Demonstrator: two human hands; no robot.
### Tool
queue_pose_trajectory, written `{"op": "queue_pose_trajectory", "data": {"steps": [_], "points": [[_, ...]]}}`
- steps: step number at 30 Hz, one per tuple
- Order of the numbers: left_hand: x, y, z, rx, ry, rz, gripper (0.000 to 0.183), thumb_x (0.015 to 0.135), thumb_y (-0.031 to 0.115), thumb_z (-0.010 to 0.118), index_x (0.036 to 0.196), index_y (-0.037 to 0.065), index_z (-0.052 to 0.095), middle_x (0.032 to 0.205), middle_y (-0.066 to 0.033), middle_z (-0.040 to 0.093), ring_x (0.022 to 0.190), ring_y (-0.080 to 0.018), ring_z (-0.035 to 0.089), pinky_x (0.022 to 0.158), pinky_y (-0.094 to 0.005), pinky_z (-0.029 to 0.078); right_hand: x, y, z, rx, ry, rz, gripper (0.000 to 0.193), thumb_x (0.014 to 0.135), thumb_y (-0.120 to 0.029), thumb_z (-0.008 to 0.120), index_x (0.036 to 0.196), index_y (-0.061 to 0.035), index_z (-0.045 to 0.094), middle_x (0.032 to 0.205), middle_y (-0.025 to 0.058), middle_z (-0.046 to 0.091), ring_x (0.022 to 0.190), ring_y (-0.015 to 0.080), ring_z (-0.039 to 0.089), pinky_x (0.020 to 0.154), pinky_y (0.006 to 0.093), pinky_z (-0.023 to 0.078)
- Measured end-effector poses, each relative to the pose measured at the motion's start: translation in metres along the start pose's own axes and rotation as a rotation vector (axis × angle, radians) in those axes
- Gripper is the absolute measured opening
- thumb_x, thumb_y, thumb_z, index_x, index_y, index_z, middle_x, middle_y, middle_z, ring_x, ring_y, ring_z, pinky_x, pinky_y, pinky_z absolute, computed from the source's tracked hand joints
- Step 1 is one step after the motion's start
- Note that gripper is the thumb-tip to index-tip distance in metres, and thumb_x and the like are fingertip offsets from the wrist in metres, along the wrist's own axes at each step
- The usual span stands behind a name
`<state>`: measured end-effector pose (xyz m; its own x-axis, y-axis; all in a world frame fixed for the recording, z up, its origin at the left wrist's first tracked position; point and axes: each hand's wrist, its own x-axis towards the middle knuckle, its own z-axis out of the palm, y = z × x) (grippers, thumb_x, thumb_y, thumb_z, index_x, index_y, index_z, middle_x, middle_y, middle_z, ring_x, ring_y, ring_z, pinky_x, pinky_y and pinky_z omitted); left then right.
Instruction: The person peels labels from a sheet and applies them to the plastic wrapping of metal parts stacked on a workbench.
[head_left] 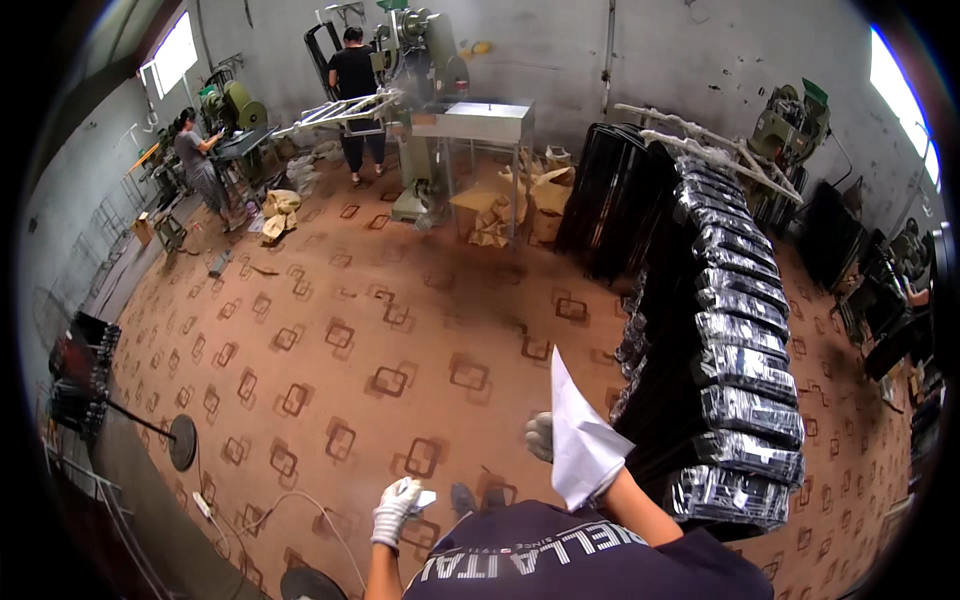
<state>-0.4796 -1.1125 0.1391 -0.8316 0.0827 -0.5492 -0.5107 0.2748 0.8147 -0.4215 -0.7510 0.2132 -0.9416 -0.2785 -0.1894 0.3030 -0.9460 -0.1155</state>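
Two gloved hands, left hand (397, 505) and right hand (541, 436), white paper sheet (580, 440)

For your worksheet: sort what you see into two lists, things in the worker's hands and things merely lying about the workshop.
In hand:
left hand, gloved, holds a small white piece
right hand, gloved, holds a white folded sheet

Lying about:
wrapped black stacks
cardboard boxes
floor fan
cable

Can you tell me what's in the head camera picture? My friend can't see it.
A person in white gloves holds a white sheet of paper in the right hand and a small white thing in the left hand, standing on a brown patterned floor. Beside them is a long stack of shiny black parts; two other people work at machines far off.
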Motion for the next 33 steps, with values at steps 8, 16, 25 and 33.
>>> {"op": "queue_pose_trajectory", "data": {"steps": [8,16,25,33], "points": [[0.149,0.252,0.070,0.806,-0.479,0.517,0.043,0.083,0.047,0.053,0.093,0.005,0.056,0.093,-0.0121,0.062,0.089,-0.0238,0.060,0.075,-0.0330,0.045,0.092,-0.050,0.011,0.065,0.312,-0.448,0.031,0.085,-0.020,0.057,0.107,0.0022,0.054,0.097,0.0127,0.061,0.092,0.0270,0.058,0.088,0.0404,0.045],[0.316,0.340,0.098,1.076,-0.584,0.706,0.030,0.087,0.034,0.048,0.111,0.017,0.054,0.108,-0.0106,0.055,0.103,-0.0275,0.053,0.084,-0.0351,0.044,0.198,-0.172,-0.048,-0.079,0.645,-0.523,0.030,0.086,-0.032,0.055,0.098,-0.0051,0.060,0.079,0.0121,0.067,0.050,0.0275,0.060,0.038,0.0362,0.046],[0.484,0.391,0.050,0.662,-0.017,0.198,0.046,0.076,0.048,0.054,0.103,0.011,0.056,0.098,-0.0147,0.063,0.093,-0.0318,0.060,0.081,-0.0410,0.043,0.446,-0.348,0.118,-0.417,0.518,-0.635,0.011,0.078,-0.004,0.063,0.088,-0.0017,0.058,0.073,0.0033,0.061,0.053,0.0106,0.057,0.042,0.0205,0.045],[0.632,0.453,0.073,0.398,0.180,0.211,0.043,0.075,0.019,0.064,0.111,0.005,0.046,0.095,-0.0100,0.057,0.089,-0.0218,0.057,0.080,-0.0328,0.046,0.583,-0.411,0.142,-0.860,0.583,-0.863,0.013,0.083,-0.012,0.061,0.078,0.0002,0.058,0.050,0.0066,0.058,0.037,0.0143,0.053,0.037,0.0237,0.043]]}}
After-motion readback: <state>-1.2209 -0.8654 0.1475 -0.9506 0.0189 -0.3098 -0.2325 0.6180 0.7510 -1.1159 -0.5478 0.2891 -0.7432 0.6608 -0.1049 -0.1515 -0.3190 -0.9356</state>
